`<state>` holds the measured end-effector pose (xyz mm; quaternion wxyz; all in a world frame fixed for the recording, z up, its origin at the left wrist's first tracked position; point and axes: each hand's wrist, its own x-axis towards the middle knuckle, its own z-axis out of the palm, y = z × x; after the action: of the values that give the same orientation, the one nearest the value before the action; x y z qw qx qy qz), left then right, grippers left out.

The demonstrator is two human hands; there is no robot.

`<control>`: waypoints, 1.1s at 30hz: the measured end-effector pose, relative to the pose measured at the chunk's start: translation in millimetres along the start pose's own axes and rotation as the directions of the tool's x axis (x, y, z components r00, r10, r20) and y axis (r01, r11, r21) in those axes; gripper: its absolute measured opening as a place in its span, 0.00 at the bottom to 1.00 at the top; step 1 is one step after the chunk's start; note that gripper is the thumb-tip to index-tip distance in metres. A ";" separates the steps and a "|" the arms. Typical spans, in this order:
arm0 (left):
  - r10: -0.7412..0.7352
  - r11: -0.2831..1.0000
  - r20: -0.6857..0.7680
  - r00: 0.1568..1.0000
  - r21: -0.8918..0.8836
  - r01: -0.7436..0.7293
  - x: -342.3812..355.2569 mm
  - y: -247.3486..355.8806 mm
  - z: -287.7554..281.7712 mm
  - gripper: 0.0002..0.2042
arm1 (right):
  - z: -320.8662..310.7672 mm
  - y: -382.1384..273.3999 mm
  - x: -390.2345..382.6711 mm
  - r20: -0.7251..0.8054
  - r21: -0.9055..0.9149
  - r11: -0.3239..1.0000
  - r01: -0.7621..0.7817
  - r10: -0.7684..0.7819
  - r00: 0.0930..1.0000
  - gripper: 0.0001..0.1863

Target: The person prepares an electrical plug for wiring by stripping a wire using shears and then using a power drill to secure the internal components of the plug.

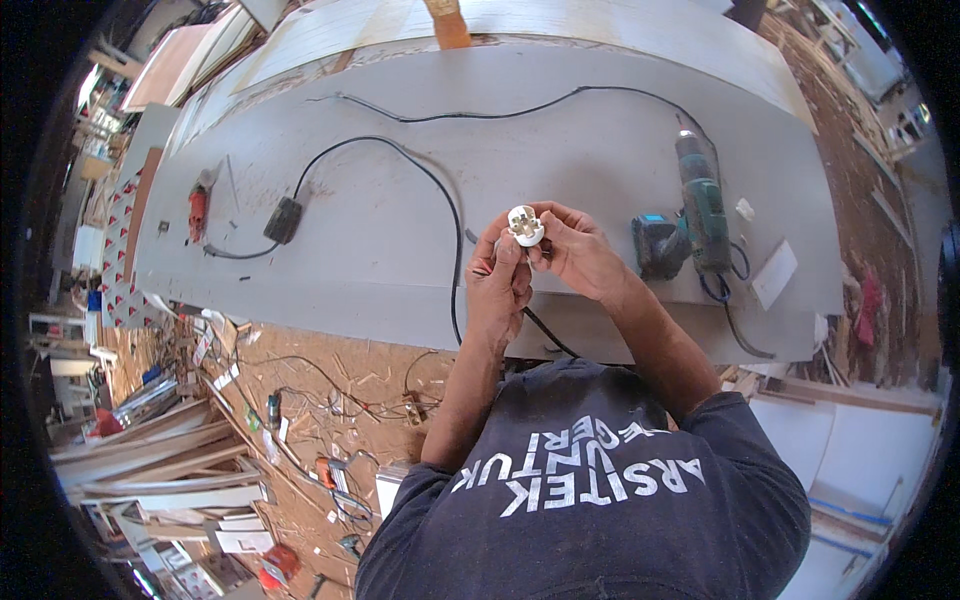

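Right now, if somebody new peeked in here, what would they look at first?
Probably the small white electrical fitting near the middle, held up between the person's left hand and right hand. Next might be the big dark green drill on the right side of the grey table. Then there's the messy pile of boards at the lower left.
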<state>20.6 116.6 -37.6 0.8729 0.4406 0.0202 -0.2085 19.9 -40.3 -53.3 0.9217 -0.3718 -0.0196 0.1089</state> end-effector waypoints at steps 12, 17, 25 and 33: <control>0.167 0.979 0.100 0.981 -0.134 -0.154 -2.7 14.4 -31.4 0.23 | -15.9 0.8 14.1 -0.271 -0.474 0.880 0.037 -0.185 0.945 0.15; 0.081 0.973 0.104 0.991 -0.222 -0.056 -0.7 17.0 -13.5 0.22 | -98.9 23.2 16.1 -0.442 -0.859 0.404 -0.315 -0.272 0.855 0.15; 0.020 0.966 0.138 0.990 -0.258 0.017 18.9 -2.5 -7.1 0.07 | -29.8 -13.3 -2.8 -0.269 -0.923 0.384 -0.019 -0.610 0.745 0.14; 0.031 1.000 0.260 0.965 -0.015 -0.028 36.1 -14.8 5.5 0.07 | 30.8 -62.0 -2.6 0.188 -0.969 0.059 0.239 -0.448 0.874 0.10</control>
<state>47.0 92.0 -53.5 0.8735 0.4046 -0.0999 -0.2517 25.3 -63.3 11.8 0.4548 -0.8661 -0.0974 -0.1831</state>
